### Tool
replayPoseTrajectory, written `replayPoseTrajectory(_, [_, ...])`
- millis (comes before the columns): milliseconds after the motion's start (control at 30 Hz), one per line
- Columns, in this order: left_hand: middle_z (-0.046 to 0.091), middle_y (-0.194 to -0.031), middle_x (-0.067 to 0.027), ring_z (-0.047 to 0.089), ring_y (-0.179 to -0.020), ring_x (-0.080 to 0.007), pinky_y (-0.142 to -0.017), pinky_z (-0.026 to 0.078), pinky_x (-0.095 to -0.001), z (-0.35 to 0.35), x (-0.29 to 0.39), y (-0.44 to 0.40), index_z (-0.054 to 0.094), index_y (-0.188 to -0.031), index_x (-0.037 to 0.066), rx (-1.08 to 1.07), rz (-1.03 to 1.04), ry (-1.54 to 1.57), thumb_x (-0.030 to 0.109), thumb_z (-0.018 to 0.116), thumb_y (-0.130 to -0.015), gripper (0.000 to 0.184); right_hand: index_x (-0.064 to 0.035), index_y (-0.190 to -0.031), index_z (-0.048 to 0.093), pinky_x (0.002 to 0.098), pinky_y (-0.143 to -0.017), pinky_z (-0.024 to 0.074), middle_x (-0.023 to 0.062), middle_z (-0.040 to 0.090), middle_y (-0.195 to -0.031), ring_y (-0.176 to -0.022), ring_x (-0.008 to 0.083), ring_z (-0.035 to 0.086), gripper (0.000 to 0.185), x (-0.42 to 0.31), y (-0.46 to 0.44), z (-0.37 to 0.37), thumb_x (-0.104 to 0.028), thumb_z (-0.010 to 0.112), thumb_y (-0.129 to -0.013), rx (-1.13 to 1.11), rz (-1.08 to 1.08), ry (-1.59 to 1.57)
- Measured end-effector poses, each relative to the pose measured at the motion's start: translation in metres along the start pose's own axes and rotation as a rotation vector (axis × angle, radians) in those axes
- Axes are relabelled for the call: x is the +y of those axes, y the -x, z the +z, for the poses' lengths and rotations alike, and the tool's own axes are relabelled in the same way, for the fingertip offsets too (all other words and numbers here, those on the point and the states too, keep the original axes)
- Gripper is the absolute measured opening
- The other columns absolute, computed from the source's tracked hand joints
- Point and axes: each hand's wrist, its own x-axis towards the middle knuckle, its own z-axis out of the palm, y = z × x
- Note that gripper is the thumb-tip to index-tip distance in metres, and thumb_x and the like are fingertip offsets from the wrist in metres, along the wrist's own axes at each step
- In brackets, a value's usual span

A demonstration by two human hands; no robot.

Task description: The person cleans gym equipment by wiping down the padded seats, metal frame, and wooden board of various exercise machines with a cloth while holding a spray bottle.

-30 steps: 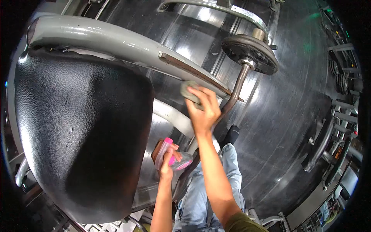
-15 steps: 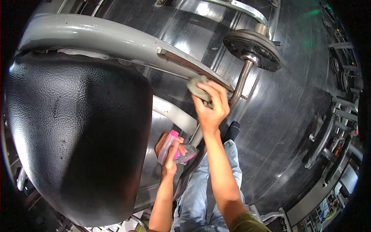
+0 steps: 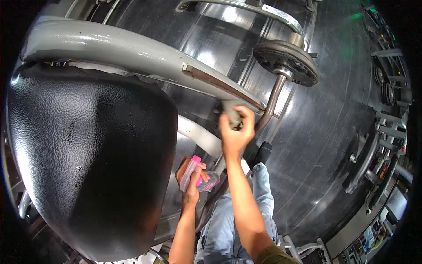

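Note:
My right hand (image 3: 237, 140) is closed on a grey-green cloth (image 3: 231, 113), which is blurred and partly hidden by the fingers. The cloth is near the lower end of a grey curved frame tube (image 3: 118, 40) and its rusty metal strip (image 3: 220, 84); whether it touches them I cannot tell. Lower down, my left hand (image 3: 192, 190) grips a clear spray bottle (image 3: 211, 181) with a pink nozzle, tilted on its side. A large black padded seat (image 3: 88, 163) lies to the left of both hands.
A bent metal bar (image 3: 273, 99) with a black round pad (image 3: 285, 61) stands beyond my right hand. A pale lower tube (image 3: 198, 135) runs between the seat and my legs. Other gym machines (image 3: 367, 160) line the right side of the dark floor (image 3: 312, 145).
My right hand has moved down towards me with the cloth, away from the rusty strip. My left hand still holds the spray bottle; the view has shifted slightly.

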Motion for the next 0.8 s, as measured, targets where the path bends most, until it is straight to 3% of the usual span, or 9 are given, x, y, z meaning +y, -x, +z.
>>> replayPoseTrajectory(167, [0.058, -0.081, -0.0114, 0.057, -0.052, -0.016, -0.055, 0.05, -0.0324, -0.002, 0.0, -0.001, 0.06, -0.085, -0.003, 0.014, 0.004, 0.003, 0.021, 0.056, -0.094, 0.026, -0.001, -0.114, 0.057, 0.0298, -0.092, 0.0433, 0.0072, 0.061, -0.106, -0.098, 0.0172, 0.057, 0.024, 0.028, 0.003, -0.015, -0.012, 0.065, -0.095, 0.19, 0.538, -0.272])
replayPoseTrajectory(300, [0.058, -0.081, -0.0115, 0.057, -0.052, -0.0163, -0.054, 0.05, -0.0324, 0.001, -0.002, 0.0, 0.06, -0.085, -0.003, 0.021, -0.004, 0.009, 0.021, 0.056, -0.094, 0.026, 0.0003, -0.118, 0.055, 0.0304, -0.099, 0.038, 0.0078, 0.058, -0.113, -0.106, 0.0175, 0.052, 0.029, -0.005, 0.007, 0.007, -0.018, 0.062, -0.097, 0.168, 0.483, -0.249])
replayPoseTrajectory(333, [0.058, -0.081, -0.0115, 0.057, -0.052, -0.0163, -0.054, 0.05, -0.0324, 0.0, -0.003, -0.001, 0.06, -0.085, -0.003, 0.019, -0.008, 0.011, 0.021, 0.056, -0.094, 0.026, -0.0039, -0.12, 0.055, 0.0261, -0.087, 0.0428, 0.0032, 0.06, -0.107, -0.095, 0.0117, 0.054, 0.027, -0.011, 0.011, 0.013, -0.017, 0.062, -0.097, 0.142, 0.409, -0.17])
replayPoseTrajectory(400, [0.058, -0.08, -0.0118, 0.057, -0.052, -0.0166, -0.054, 0.05, -0.0324, -0.002, -0.003, -0.002, 0.06, -0.085, -0.003, 0.004, 0.01, -0.023, 0.021, 0.056, -0.093, 0.026, -0.0052, -0.122, 0.054, 0.0248, -0.087, 0.0422, 0.003, 0.06, -0.106, -0.094, 0.0119, 0.054, 0.028, -0.02, 0.015, 0.017, -0.017, 0.061, -0.098, 0.149, 0.463, -0.3])
replayPoseTrajectory(467, [0.057, -0.079, -0.0118, 0.057, -0.052, -0.0167, -0.054, 0.05, -0.0324, -0.005, -0.005, -0.002, 0.059, -0.085, -0.004, 0.01, 0.004, -0.02, 0.02, 0.056, -0.093, 0.025, -0.0058, -0.12, 0.054, 0.0277, -0.085, 0.0459, 0.0044, 0.061, -0.105, -0.095, 0.0138, 0.057, 0.026, -0.009, 0.015, 0.02, -0.021, 0.058, -0.098, 0.208, 0.531, -0.425])
replayPoseTrajectory(533, [0.057, -0.079, -0.0117, 0.057, -0.052, -0.0169, -0.054, 0.05, -0.0324, -0.008, -0.006, -0.003, 0.059, -0.085, -0.004, 0.017, -0.001, -0.014, 0.02, 0.056, -0.093, 0.025, -0.0046, -0.126, 0.05, 0.0346, -0.095, 0.0448, 0.0105, 0.056, -0.119, -0.107, 0.0202, 0.056, 0.033, 0.002, 0.01, 0.016, -0.025, 0.052, -0.1, 0.306, 0.882, -0.627])
replayPoseTrajectory(600, [0.057, -0.079, -0.0116, 0.057, -0.052, -0.017, -0.054, 0.05, -0.0323, -0.008, -0.006, -0.003, 0.06, -0.086, -0.003, 0.038, -0.001, -0.024, 0.02, 0.056, -0.092, 0.024, -0.0062, -0.12, 0.053, 0.0434, -0.084, 0.0554, 0.012, 0.06, -0.118, -0.1, 0.027, 0.064, 0.032, 0.045, 0.006, 0.015, -0.03, 0.046, -0.1, 0.405, 1.135, -0.86])
replayPoseTrajectory(733, [0.058, -0.079, -0.0116, 0.057, -0.051, -0.0169, -0.054, 0.05, -0.0324, -0.008, -0.008, -0.003, 0.06, -0.087, -0.003, 0.049, -0.023, 0.001, 0.02, 0.056, -0.092, 0.024, -0.0049, -0.117, 0.058, 0.0526, -0.087, 0.0556, 0.0116, 0.065, -0.115, -0.1, 0.0312, 0.065, 0.035, 0.034, -0.008, 0.028, -0.029, 0.036, -0.103, 0.457, 1.172, -1.072])
replayPoseTrajectory(800, [0.058, -0.08, -0.0111, 0.057, -0.051, -0.0169, -0.054, 0.051, -0.0328, -0.009, -0.01, -0.002, 0.06, -0.087, -0.003, 0.048, -0.032, 0.005, 0.021, 0.057, -0.092, 0.024, -0.0055, -0.116, 0.058, 0.0521, -0.087, 0.0562, 0.0127, 0.066, -0.114, -0.099, 0.032, 0.066, 0.037, 0.026, 0.0, 0.035, -0.029, 0.033, -0.104, 0.285, 1.253, -1.106])
